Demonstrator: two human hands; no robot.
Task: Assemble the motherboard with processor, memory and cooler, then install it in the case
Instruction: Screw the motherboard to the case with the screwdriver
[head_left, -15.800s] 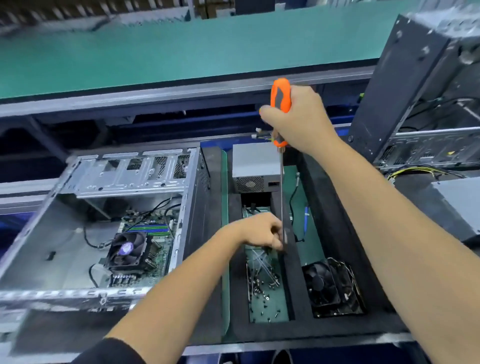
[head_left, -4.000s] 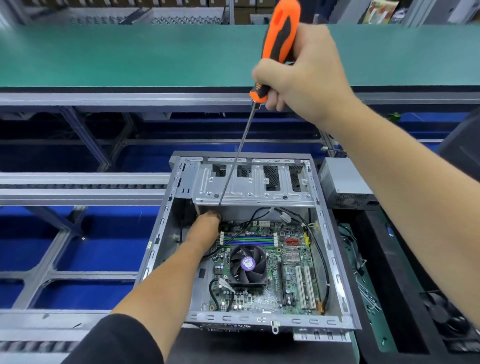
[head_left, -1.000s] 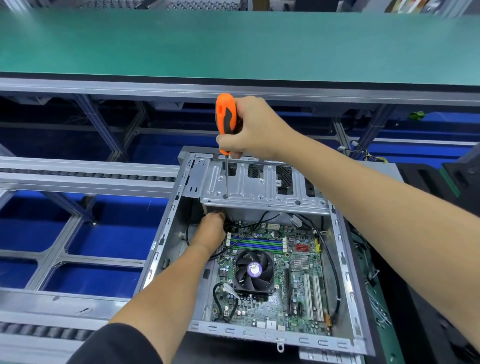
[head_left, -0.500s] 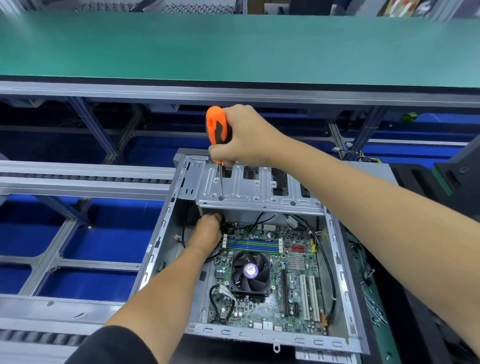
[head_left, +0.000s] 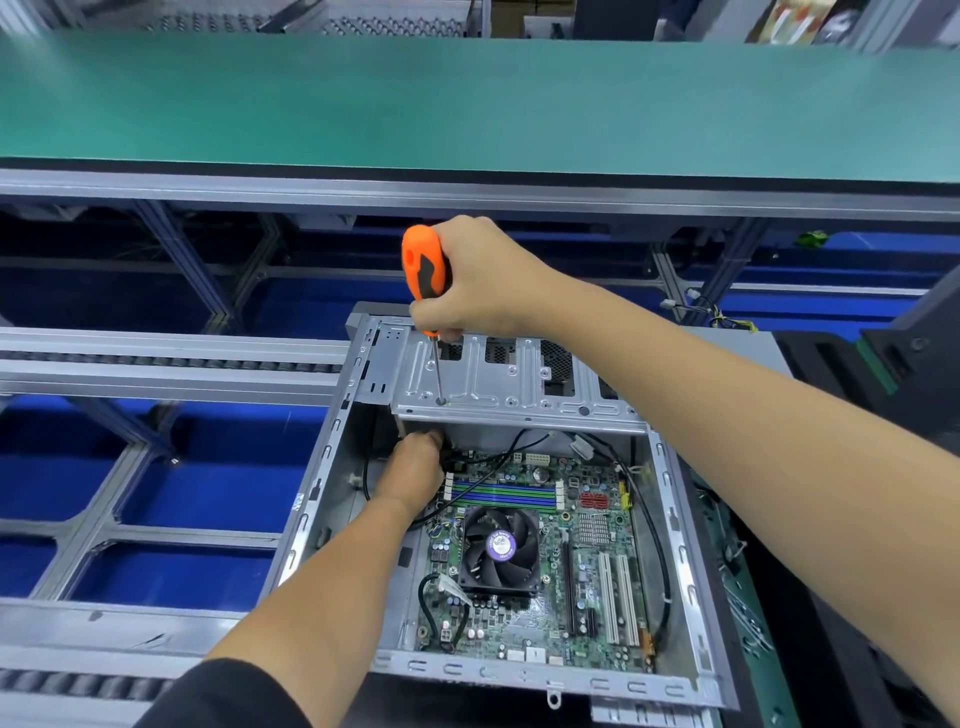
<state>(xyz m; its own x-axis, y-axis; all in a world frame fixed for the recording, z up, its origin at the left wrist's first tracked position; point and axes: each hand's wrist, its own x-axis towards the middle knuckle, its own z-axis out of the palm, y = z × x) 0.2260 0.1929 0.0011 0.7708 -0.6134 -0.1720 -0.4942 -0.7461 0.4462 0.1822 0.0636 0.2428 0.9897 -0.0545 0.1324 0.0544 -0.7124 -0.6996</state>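
Grey sheet-metal computer case lies open on the bench; likely stiff, with sharp edges, best held by its rim. Green motherboard with black fan cooler sits inside; fragile, handle by edges only. Right hand clenches the orange-handled screwdriver, shaft passing through the drive-bay plate. Left hand reaches beneath; fingers hidden, cannot tell.

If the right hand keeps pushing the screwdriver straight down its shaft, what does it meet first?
The drive bay plate: the screwdriver in the right hand already enters a hole there. Whatever lies beneath, near the left hand, is hidden.
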